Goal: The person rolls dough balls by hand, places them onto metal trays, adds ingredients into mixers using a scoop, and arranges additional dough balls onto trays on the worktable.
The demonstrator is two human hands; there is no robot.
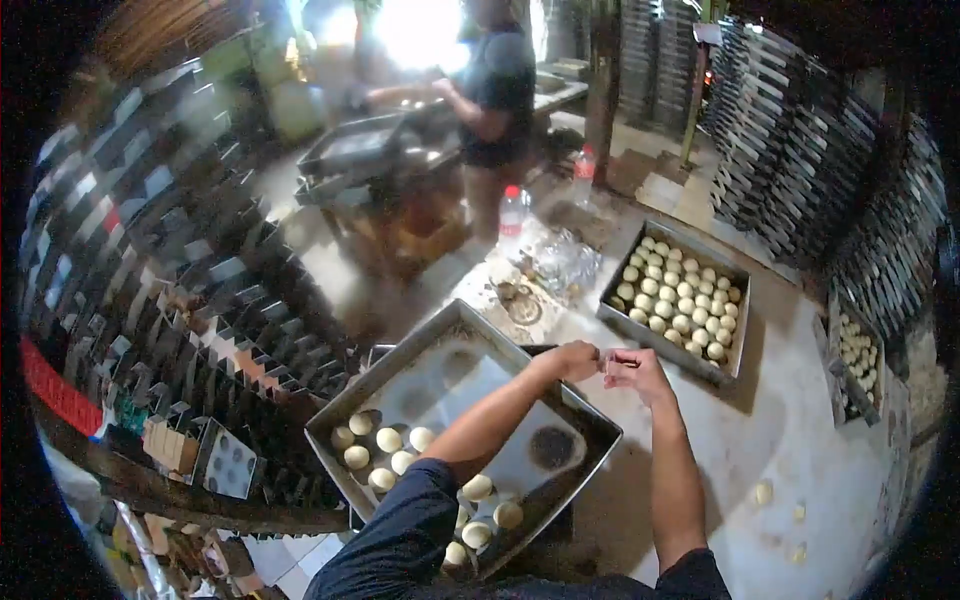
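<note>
My left hand point(576, 362) and my right hand point(640, 374) meet above the right corner of a large metal tray point(350, 398). Both are closed, with fingertips nearly touching; anything small between them is too blurred to name. My left forearm crosses over the tray. Inside it, round pale dough balls point(390, 439) sit in groups at the left and near sides, on a light sheet with dark round stains. Beyond my right hand, a second metal tray point(741, 345) holds many dough balls in close rows.
Two red-capped bottles point(511, 215) point(584, 172), a crumpled clear plastic bag point(570, 262) and a floury patch lie at the back. Small dough bits point(763, 493) dot the table point(640, 480). Another filled tray point(836, 370) stands far right. Stacked trays point(780, 130) surround; a person point(500, 90) stands beyond.
</note>
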